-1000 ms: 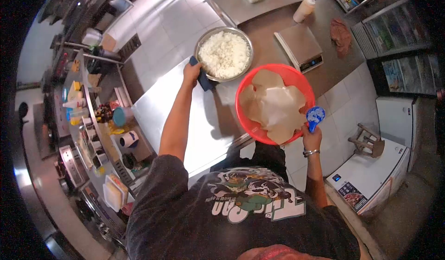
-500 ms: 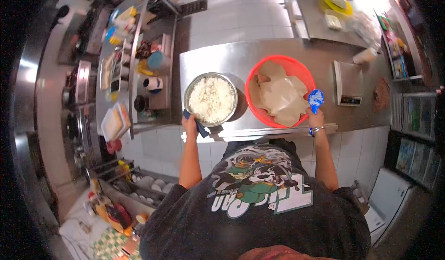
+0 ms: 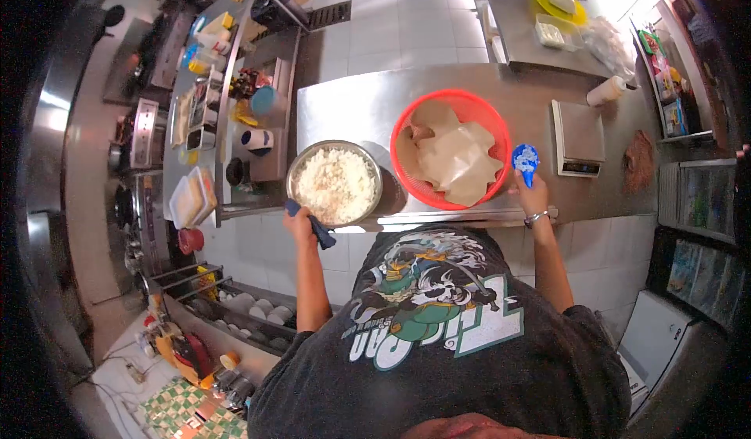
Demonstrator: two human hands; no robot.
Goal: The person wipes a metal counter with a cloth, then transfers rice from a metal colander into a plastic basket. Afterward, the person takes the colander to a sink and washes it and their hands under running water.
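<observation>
A metal bowl of white rice point(image 3: 335, 185) is at the left front of the steel table. My left hand point(image 3: 298, 224) is closed on a dark blue cloth point(image 3: 319, 232) at the bowl's near left rim. To the right of the bowl stands a red basket point(image 3: 501, 123) lined with brown paper point(image 3: 454, 160). My right hand point(image 3: 533, 196) grips a blue scoop point(image 3: 525, 162) with white bits of rice on it, just beside the basket's right rim.
A scale point(image 3: 579, 135) stands on the steel table point(image 3: 360, 95), right of the basket. Behind it lies a bottle point(image 3: 606, 91), and a brown cloth point(image 3: 639, 161) is at the right end. Shelves with containers point(image 3: 266, 101) are at the left; a back counter holds a yellow plate point(image 3: 560, 3).
The view has turned, so the table now lies level across it. The bowl is lower and farther left of the basket, with my left hand still on the cloth. The scoop stays in my right hand.
</observation>
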